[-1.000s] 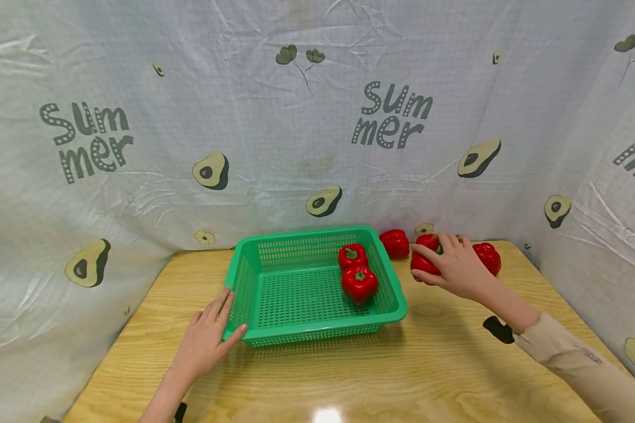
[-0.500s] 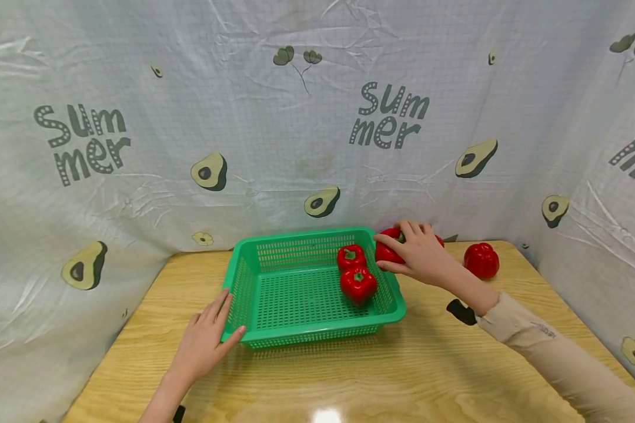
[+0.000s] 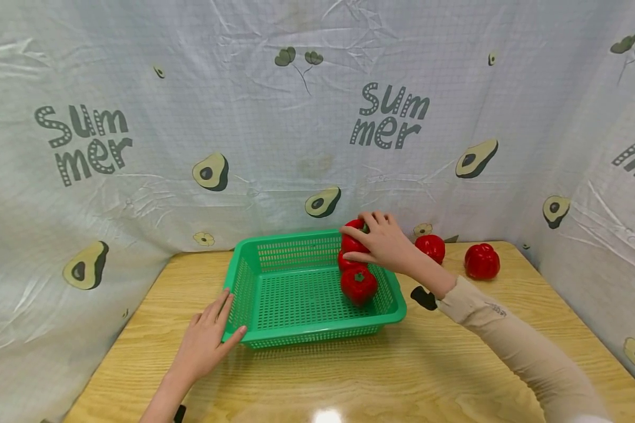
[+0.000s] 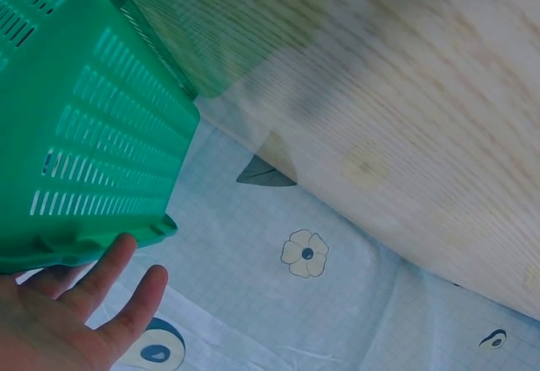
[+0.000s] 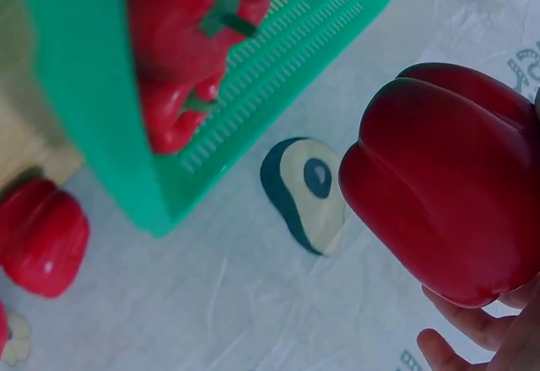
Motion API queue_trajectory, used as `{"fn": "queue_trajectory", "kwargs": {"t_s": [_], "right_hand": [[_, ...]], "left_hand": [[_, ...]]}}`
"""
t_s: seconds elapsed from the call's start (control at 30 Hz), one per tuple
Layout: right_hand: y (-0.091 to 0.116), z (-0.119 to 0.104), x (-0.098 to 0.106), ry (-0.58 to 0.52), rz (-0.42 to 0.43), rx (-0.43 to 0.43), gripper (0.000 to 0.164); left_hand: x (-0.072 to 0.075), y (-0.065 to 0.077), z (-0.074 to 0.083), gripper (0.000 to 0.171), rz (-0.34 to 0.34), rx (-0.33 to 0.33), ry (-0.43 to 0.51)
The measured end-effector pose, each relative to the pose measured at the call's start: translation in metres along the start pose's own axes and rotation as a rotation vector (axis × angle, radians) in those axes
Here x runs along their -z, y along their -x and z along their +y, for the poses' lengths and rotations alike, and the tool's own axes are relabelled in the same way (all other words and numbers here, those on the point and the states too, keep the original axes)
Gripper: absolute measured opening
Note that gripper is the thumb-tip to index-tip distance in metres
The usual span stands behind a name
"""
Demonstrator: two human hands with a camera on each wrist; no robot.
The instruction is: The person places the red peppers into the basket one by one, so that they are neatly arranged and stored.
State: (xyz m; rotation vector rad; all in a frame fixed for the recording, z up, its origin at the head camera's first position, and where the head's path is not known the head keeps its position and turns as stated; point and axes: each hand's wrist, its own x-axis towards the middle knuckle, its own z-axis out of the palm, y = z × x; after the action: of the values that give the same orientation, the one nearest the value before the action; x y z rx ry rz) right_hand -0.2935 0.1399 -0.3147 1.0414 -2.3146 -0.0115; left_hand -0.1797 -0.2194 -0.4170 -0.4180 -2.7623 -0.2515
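Observation:
My right hand grips a red bell pepper above the back right part of a green plastic basket. In the right wrist view, that bell pepper appears large, with fingers against its lower end. Two more bell peppers lie in the basket: the front one shows its green stem, while the back one is partly hidden by the held pepper. My left hand rests at the basket's left front corner. Its fingers are extended by the basket rim in the left wrist view.
On the wooden table, one bell pepper lies right of the basket, partly behind the right forearm. Another bell pepper sits farther right. A white printed cloth hangs behind and around the sides.
My right hand has carried the held bell pepper leftward, from over the table right of the basket to above the basket. The left hand has stayed at the basket's corner.

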Motion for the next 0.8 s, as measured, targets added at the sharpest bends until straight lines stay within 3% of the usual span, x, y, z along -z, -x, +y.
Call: {"fn": "queue_trajectory", "kwargs": {"t_s": [0.23, 0.57, 0.8], "right_hand": [[-0.023, -0.014, -0.013, -0.011, -0.037, -0.006, 0.050], [-0.041, -0.026, -0.048, -0.055, -0.077, -0.032, 0.050], [-0.050, -0.034, -0.067, -0.067, -0.198, -0.072, 0.049]], "left_hand": [[0.000, 0.001, -0.001, 0.068, -0.002, -0.002, -0.004], [-0.002, 0.003, -0.002, 0.068, 0.012, -0.005, 0.003], [-0.003, 0.004, -0.003, 0.068, 0.017, -0.005, 0.004]]}}
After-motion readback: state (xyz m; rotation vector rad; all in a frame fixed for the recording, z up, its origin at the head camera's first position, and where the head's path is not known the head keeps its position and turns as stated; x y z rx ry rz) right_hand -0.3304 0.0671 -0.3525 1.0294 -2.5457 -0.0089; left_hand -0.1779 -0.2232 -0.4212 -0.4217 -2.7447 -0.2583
